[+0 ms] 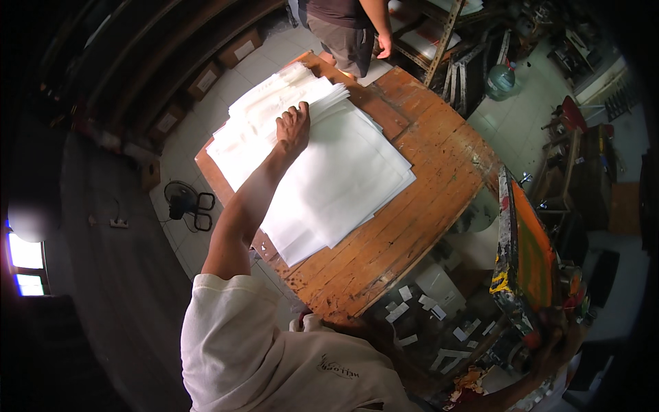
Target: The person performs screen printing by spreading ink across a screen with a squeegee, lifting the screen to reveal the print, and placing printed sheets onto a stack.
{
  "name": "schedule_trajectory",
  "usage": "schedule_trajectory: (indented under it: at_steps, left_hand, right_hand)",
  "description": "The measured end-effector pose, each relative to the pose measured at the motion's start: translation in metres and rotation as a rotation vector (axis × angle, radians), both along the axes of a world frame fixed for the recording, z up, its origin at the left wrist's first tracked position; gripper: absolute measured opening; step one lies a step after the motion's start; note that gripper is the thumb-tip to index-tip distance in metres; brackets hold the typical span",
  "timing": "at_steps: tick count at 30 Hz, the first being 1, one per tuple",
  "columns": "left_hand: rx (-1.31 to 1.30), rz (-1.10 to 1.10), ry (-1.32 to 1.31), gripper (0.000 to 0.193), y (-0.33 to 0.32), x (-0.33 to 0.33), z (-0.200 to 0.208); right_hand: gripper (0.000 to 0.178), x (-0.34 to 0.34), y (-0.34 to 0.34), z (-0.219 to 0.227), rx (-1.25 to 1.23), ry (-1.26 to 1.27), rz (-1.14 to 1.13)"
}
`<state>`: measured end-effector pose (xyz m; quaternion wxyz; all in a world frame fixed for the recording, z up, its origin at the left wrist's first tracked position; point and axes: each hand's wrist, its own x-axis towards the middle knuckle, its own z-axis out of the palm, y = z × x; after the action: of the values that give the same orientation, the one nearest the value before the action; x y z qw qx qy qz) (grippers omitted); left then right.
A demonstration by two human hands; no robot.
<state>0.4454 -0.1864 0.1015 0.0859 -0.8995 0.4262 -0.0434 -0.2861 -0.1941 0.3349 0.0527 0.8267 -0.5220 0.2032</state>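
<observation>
A wide, uneven stack of white paper sheets [336,172] covers much of the wooden table [439,147]. Across it reaches my left arm, and my left hand [294,127] is closed with curled fingers on the raised, ruffled sheets at the far part of the stack. On the right, a paint-stained screen printing frame [528,240] with an orange and green face stands tilted. My right hand [552,329] is in deep shadow by the frame's lower end. Its fingers are too dark to make out, so whether it grips the frame does not show.
Past the table's far edge stands another person [343,31], one arm hanging down. A black fan [182,199] is on the tiled floor at left. Below the table's right edge lie scattered paper scraps [436,309]. A large clear water bottle [502,79] stands by metal racking.
</observation>
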Motion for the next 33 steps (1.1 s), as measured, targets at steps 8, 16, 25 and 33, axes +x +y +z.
schedule_trajectory:
  at_steps: [8,16,25,33]
  left_hand:
    - [0.006,0.008,0.259,0.043,-0.017,0.048,0.044]
    - [-0.421,-0.236,0.769,0.06,0.043,-0.05,0.174]
    - [-0.253,-0.144,0.143,0.068,0.141,-0.098,0.201]
    - [-0.443,-0.303,0.26,0.046,0.203,-0.099,0.264]
  right_hand:
    - [0.051,0.017,0.004,-0.009,0.098,-0.205,-0.147]
    - [0.043,0.049,0.004,0.014,-0.115,-0.055,-0.029]
    - [0.044,0.047,-0.026,0.041,-0.084,-0.13,-0.046]
    - [0.052,0.044,-0.043,0.056,-0.037,-0.193,-0.006]
